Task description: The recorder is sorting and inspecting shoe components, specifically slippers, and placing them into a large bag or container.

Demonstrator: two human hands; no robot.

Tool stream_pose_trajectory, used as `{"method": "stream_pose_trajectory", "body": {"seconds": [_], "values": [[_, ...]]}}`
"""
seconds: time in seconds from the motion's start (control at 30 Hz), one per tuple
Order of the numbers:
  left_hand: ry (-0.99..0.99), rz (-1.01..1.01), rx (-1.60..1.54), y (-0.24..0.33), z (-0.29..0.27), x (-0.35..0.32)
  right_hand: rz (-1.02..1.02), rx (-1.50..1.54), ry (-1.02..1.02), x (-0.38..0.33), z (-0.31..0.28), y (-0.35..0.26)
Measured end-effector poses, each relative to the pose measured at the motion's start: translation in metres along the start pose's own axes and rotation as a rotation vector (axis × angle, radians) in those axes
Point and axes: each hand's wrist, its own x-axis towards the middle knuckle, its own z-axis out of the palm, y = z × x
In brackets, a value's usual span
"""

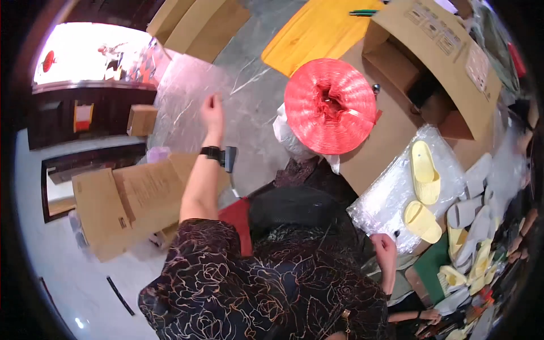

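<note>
My left hand (213, 117), stretched forward over the grey floor, has its fingers pinched together. What they hold, if anything, is too small to make out. At the lower right my right hand (385, 249) is closed too, its fingertips by the edge of a stack of clear plastic bags (377, 212); whether it grips anything is hidden. On that stack lie two pale yellow slippers (426, 173). Between the hands and farther off stands a large roll of red plastic twine (300, 116), with a hollow centre, on a white wrapping (288, 135).
An open cardboard box (481, 107) stands at the far right, near an orange-yellow board (317, 34). Loose grey and yellow slippers (481, 263) are heaped at right, with another person's hand (430, 315) below them. More cardboard boxes (150, 195) are at left.
</note>
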Motion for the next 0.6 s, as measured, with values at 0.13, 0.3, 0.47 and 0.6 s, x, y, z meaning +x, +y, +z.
{"method": "stream_pose_trajectory", "body": {"seconds": [0.13,0.3,0.47,0.6], "values": [[-0.142,0.148,-0.347,0.118,0.125,-0.047,0.039,0.21,-0.032,0.014,0.02,-0.031],[-0.588,0.22,-0.871,0.319,0.159,-0.12,0.019,0.188,-0.017,0.015,0.029,-0.061],[-1.2,0.471,-0.894,0.371,0.096,-0.132,0.165,0.361,-0.146,0.01,0.052,0.031],[-1.74,-0.142,-0.177,0.323,0.076,-0.127,0.728,0.589,-0.243,0.018,0.144,0.167]]}}
